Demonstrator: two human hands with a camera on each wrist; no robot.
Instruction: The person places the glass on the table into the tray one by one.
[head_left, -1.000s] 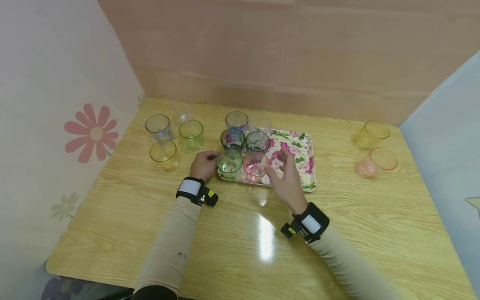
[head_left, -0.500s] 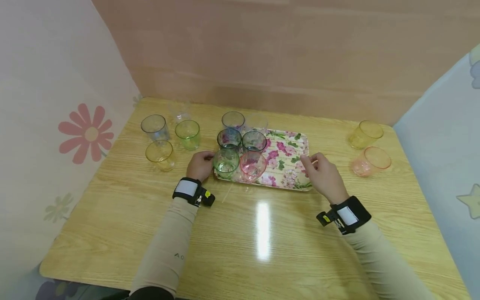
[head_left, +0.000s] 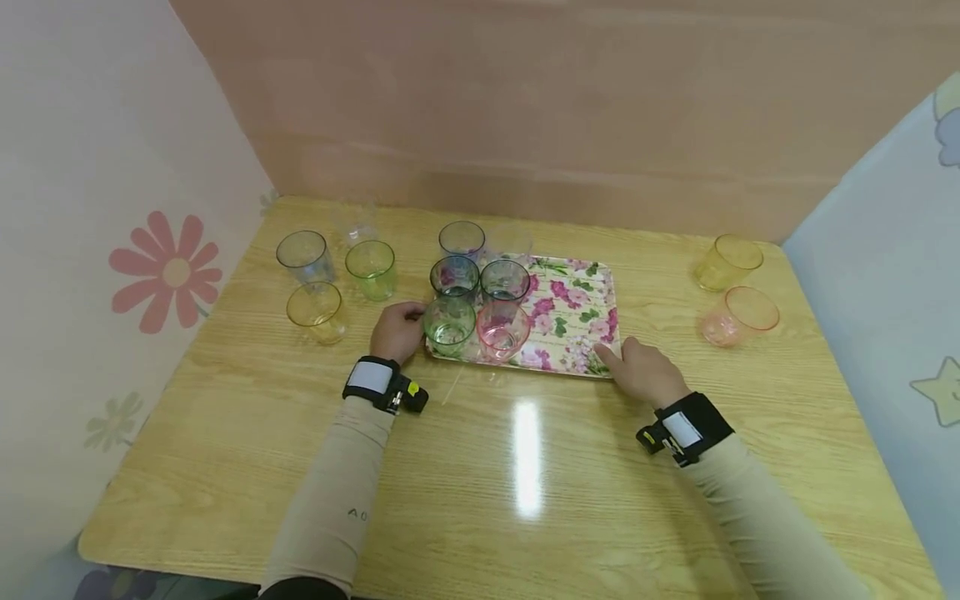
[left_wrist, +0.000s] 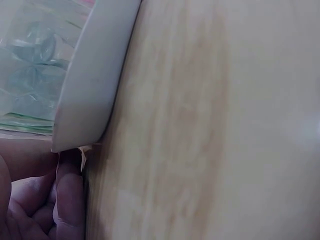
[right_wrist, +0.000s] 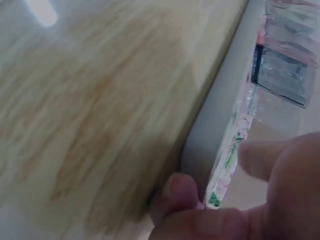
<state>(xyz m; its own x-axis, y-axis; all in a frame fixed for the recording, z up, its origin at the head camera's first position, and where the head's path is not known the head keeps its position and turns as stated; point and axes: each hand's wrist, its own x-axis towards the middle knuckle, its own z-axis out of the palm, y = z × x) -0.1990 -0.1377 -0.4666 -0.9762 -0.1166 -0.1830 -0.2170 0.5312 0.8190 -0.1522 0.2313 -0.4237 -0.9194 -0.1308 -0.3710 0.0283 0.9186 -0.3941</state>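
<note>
A floral tray (head_left: 573,312) lies on the table, with several glasses crowded on its left half. Among them stand a green glass (head_left: 450,325) and a pink glass (head_left: 503,331) at the front, with dark-rimmed ones behind. My left hand (head_left: 397,332) grips the tray's left edge beside the green glass; the left wrist view shows fingers (left_wrist: 69,195) curled beneath the tray's white side (left_wrist: 92,82). At the right front corner, my right hand (head_left: 648,373) holds the edge, thumb (right_wrist: 262,157) over the top and a fingertip (right_wrist: 180,192) low against the outside.
Left of the tray stand a blue-tinted glass (head_left: 306,257), a green glass (head_left: 371,271), a yellow glass (head_left: 318,312) and a faint clear one (head_left: 358,229). Far right, a yellow glass (head_left: 727,262) and a pink glass (head_left: 738,317) stand near the table (head_left: 465,500) edge.
My right hand has left the pink glass on the tray, moved right, then come down onto the tray's right front corner. My left hand has stayed at the left edge.
</note>
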